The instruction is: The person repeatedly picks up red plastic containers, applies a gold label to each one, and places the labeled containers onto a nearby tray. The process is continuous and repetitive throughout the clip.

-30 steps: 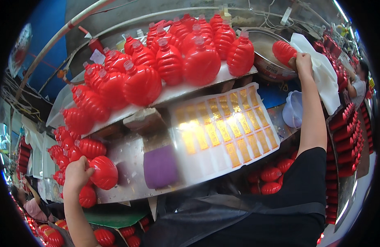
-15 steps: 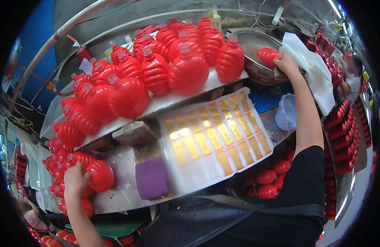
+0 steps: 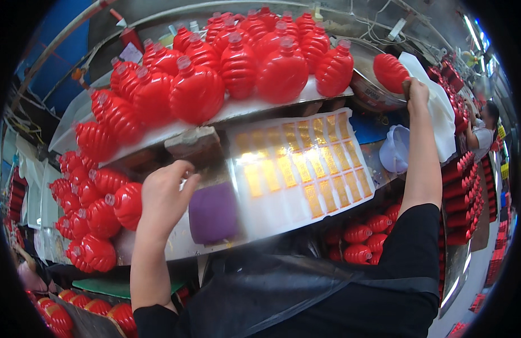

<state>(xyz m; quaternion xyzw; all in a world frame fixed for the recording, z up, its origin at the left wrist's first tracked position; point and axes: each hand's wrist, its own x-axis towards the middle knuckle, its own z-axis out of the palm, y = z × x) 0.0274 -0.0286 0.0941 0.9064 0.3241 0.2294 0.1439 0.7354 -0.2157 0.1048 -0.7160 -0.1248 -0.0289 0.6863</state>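
My right hand (image 3: 416, 93) grips a ribbed red plastic bottle (image 3: 390, 73) by one end. It holds the bottle tilted above the rim of a metal basin (image 3: 373, 97), beside a white cloth (image 3: 444, 127). My left hand (image 3: 169, 188) is in the air between the red bottles on the left and a purple folded cloth or pad (image 3: 213, 214). Its thumb stands apart from the curled fingers, and I see nothing in it. The nearest round red bottle (image 3: 127, 206) lies just left of that hand. A white sheet of gold labels (image 3: 277, 211) lies before me, some spots bare.
Many red bottles stand on a raised white shelf (image 3: 224, 115) along the back. A brick-like block (image 3: 193, 143) sits under its edge. A pale purple bucket (image 3: 394, 151) stands right of the label sheet. More red bottles (image 3: 359, 234) lie below the bench. Another person (image 3: 486, 127) is at far right.
My left hand has left the round bottle at the left and moved right, toward the purple pad. My right hand has raised its bottle above the basin. The view has shifted slightly.
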